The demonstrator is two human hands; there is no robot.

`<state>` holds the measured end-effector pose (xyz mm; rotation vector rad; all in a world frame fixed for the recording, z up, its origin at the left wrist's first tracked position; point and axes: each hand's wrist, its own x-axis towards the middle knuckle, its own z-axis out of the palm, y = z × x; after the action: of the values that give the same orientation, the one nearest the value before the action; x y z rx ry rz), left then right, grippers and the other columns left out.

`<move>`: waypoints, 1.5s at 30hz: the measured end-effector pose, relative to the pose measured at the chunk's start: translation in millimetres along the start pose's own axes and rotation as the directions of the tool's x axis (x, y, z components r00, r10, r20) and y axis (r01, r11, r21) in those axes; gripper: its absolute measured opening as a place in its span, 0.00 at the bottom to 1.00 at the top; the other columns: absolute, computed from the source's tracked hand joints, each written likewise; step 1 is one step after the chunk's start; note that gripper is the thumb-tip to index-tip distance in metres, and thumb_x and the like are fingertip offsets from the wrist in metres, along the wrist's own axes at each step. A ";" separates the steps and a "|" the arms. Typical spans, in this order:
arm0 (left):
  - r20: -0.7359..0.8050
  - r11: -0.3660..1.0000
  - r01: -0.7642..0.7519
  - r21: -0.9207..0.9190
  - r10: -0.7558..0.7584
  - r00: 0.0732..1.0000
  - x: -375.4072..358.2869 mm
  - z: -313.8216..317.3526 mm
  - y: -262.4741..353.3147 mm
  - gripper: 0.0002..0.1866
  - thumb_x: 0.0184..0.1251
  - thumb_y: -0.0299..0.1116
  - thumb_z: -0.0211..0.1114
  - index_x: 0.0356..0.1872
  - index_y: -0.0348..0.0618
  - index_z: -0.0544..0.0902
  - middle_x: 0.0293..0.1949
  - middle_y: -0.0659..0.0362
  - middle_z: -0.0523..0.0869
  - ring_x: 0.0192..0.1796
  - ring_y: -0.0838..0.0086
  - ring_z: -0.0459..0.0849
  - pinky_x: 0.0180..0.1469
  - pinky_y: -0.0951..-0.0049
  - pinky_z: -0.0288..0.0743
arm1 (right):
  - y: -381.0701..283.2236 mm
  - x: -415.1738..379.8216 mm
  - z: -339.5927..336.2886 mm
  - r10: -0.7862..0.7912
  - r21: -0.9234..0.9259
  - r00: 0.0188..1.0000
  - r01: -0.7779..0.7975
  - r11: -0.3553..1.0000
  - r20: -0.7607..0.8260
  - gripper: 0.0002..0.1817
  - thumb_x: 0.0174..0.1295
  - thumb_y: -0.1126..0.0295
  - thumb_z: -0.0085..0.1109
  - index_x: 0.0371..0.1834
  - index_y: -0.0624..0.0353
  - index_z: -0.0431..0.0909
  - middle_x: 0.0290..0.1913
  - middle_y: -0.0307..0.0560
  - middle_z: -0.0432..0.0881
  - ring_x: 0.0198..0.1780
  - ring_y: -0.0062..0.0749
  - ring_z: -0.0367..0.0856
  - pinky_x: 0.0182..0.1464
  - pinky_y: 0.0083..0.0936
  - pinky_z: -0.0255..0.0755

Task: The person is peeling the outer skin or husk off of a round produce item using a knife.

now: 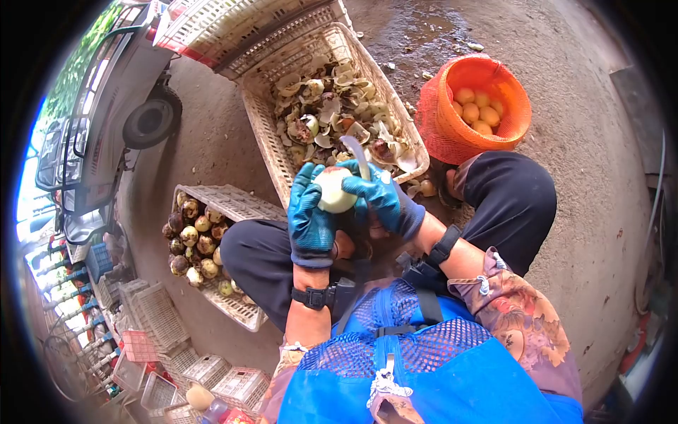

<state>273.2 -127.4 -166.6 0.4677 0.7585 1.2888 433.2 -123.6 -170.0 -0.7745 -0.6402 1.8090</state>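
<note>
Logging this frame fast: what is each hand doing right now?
Left hand: closed around the pale peeled fruit.
Right hand: closed on a knife, blade against the fruit.

One head-worn camera only; it looks steeply down and forward over the wearer's chest and knees, close to the gloved hands at frame centre; fisheye lens bends the edges; concrete ground [586,184] fills the background; no second view overlaps.

The left hand [311,220] covered the lower side of the pale peeled fruit [335,189]. The blade handle was hidden inside the right hand [379,198]. The vehicle [99,120] was cut off by the dark lens edge. Far crates [152,332] were blurred.
</note>
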 end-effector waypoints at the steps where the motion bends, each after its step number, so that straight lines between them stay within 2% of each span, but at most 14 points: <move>1: 0.009 1.000 0.010 -0.002 -0.010 1.000 -1.9 1.3 -5.0 0.22 0.71 0.26 0.57 0.64 0.35 0.70 0.58 0.50 0.79 0.59 0.62 0.80 0.61 0.63 0.76 | -0.2 0.9 0.5 -0.025 0.003 0.999 0.025 1.000 -0.034 0.22 0.64 0.69 0.61 0.60 0.64 0.72 0.53 0.48 0.80 0.54 0.29 0.78 0.56 0.30 0.75; 6: 0.077 0.935 0.202 -0.292 -0.188 0.979 -4.0 -3.4 -15.5 0.18 0.75 0.32 0.56 0.63 0.40 0.73 0.58 0.51 0.80 0.60 0.60 0.79 0.63 0.60 0.74 | 10.1 -5.1 7.3 0.086 0.011 0.966 -0.086 0.996 -0.242 0.18 0.68 0.65 0.57 0.57 0.61 0.75 0.37 0.42 0.84 0.38 0.31 0.83 0.46 0.29 0.79; 8: -0.010 0.926 0.152 -0.345 -0.165 0.986 1.3 -16.2 -19.1 0.18 0.76 0.32 0.55 0.63 0.41 0.73 0.58 0.52 0.80 0.59 0.62 0.80 0.63 0.61 0.75 | 7.9 -6.8 9.9 -0.020 -0.261 0.976 -0.038 0.965 -0.216 0.19 0.68 0.63 0.56 0.57 0.63 0.76 0.38 0.45 0.85 0.38 0.31 0.84 0.45 0.29 0.79; 10: 0.121 0.956 -0.087 0.279 0.055 0.991 -7.1 -25.0 -15.6 0.17 0.73 0.29 0.57 0.61 0.42 0.74 0.58 0.52 0.80 0.59 0.62 0.81 0.64 0.61 0.76 | 19.5 -4.6 3.5 -0.217 -0.641 0.963 0.064 0.765 -0.163 0.20 0.68 0.61 0.53 0.58 0.59 0.78 0.43 0.52 0.87 0.41 0.40 0.87 0.45 0.33 0.79; 12: 0.301 0.646 -0.370 0.668 0.220 0.928 -15.5 -30.6 -10.4 0.18 0.72 0.28 0.58 0.60 0.42 0.74 0.58 0.52 0.80 0.58 0.62 0.81 0.63 0.61 0.76 | 23.5 -7.9 -0.8 -0.326 -0.843 0.944 0.133 0.521 -0.053 0.18 0.68 0.66 0.53 0.59 0.58 0.77 0.44 0.52 0.87 0.41 0.42 0.87 0.43 0.31 0.80; 17: 0.383 0.522 -0.469 0.713 0.270 0.883 -27.8 -36.8 -5.2 0.18 0.69 0.28 0.59 0.60 0.43 0.75 0.57 0.53 0.81 0.56 0.62 0.82 0.60 0.62 0.78 | 15.9 -24.1 2.2 -0.233 -0.983 0.959 0.134 -0.126 0.161 0.26 0.62 0.69 0.55 0.67 0.44 0.72 0.47 0.51 0.84 0.39 0.47 0.85 0.39 0.37 0.80; 24: 0.387 0.518 -0.467 0.716 0.263 0.884 -30.5 -37.2 -3.5 0.19 0.67 0.29 0.61 0.58 0.44 0.75 0.55 0.54 0.82 0.54 0.62 0.83 0.56 0.63 0.80 | 2.4 -20.4 0.1 -0.064 -0.921 0.995 0.047 -0.386 0.077 0.39 0.62 0.67 0.54 0.78 0.39 0.52 0.46 0.53 0.80 0.40 0.44 0.86 0.37 0.41 0.79; 27: 0.364 0.552 -0.437 0.710 0.243 0.899 -27.1 -38.5 -4.7 0.19 0.65 0.29 0.62 0.58 0.45 0.76 0.54 0.55 0.82 0.53 0.62 0.84 0.54 0.64 0.81 | 13.9 -8.8 -12.2 -0.063 -0.952 0.995 0.059 -0.300 0.081 0.38 0.63 0.67 0.53 0.78 0.38 0.54 0.45 0.51 0.81 0.40 0.45 0.86 0.36 0.42 0.78; 28: 0.346 0.580 -0.417 0.699 0.236 0.908 -25.4 -37.9 -5.4 0.19 0.65 0.29 0.62 0.58 0.45 0.76 0.54 0.55 0.82 0.53 0.62 0.84 0.53 0.64 0.82 | 18.9 -7.4 -13.9 -0.195 -0.995 0.977 0.076 -0.072 0.088 0.29 0.66 0.68 0.50 0.72 0.38 0.66 0.39 0.56 0.83 0.37 0.52 0.84 0.36 0.44 0.78; 31: 0.246 0.701 -0.306 0.644 0.189 0.951 -19.0 -39.1 -8.5 0.19 0.64 0.29 0.62 0.57 0.45 0.76 0.53 0.55 0.83 0.52 0.62 0.84 0.51 0.64 0.83 | 20.0 -0.1 -17.1 -0.124 -0.989 0.991 0.075 0.127 0.059 0.26 0.66 0.67 0.49 0.69 0.41 0.70 0.37 0.61 0.83 0.38 0.57 0.83 0.38 0.47 0.76; 37: -0.079 0.985 0.142 0.099 -0.135 0.988 8.1 -37.9 -13.9 0.20 0.61 0.30 0.64 0.56 0.47 0.76 0.51 0.57 0.84 0.50 0.62 0.85 0.47 0.65 0.85 | 23.9 19.2 -21.4 -0.058 -0.935 0.998 -0.005 0.355 -0.027 0.25 0.63 0.66 0.48 0.65 0.49 0.74 0.46 0.66 0.82 0.47 0.60 0.82 0.49 0.44 0.76; 41: -0.141 0.969 0.231 -0.089 -0.242 0.960 15.8 -41.8 -16.4 0.19 0.62 0.33 0.64 0.54 0.46 0.78 0.51 0.57 0.84 0.52 0.62 0.84 0.49 0.59 0.84 | 44.5 30.7 -35.8 0.025 -0.791 1.000 -0.024 0.611 -0.011 0.23 0.60 0.67 0.51 0.60 0.54 0.77 0.51 0.60 0.83 0.52 0.54 0.83 0.55 0.40 0.75; 44: -0.110 0.967 0.241 -0.082 -0.250 0.962 12.5 -33.5 -12.8 0.22 0.61 0.34 0.64 0.58 0.45 0.77 0.55 0.55 0.82 0.56 0.60 0.82 0.53 0.59 0.82 | 44.4 25.9 -32.5 -0.061 -0.572 0.997 0.076 0.817 0.046 0.21 0.61 0.69 0.50 0.57 0.59 0.79 0.45 0.56 0.87 0.46 0.45 0.85 0.50 0.35 0.76; 45: -0.100 0.963 0.249 -0.099 -0.259 0.961 11.9 -32.1 -12.4 0.24 0.61 0.34 0.64 0.59 0.45 0.76 0.56 0.55 0.82 0.57 0.60 0.81 0.54 0.59 0.81 | 33.7 23.6 -27.7 0.046 -0.494 0.999 -0.051 0.868 -0.024 0.20 0.62 0.68 0.50 0.56 0.60 0.79 0.42 0.51 0.86 0.40 0.37 0.83 0.44 0.30 0.75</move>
<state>259.3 -122.0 -199.9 0.2212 0.8252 1.1077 427.7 -110.8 -217.6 -1.1482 -1.1123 1.6976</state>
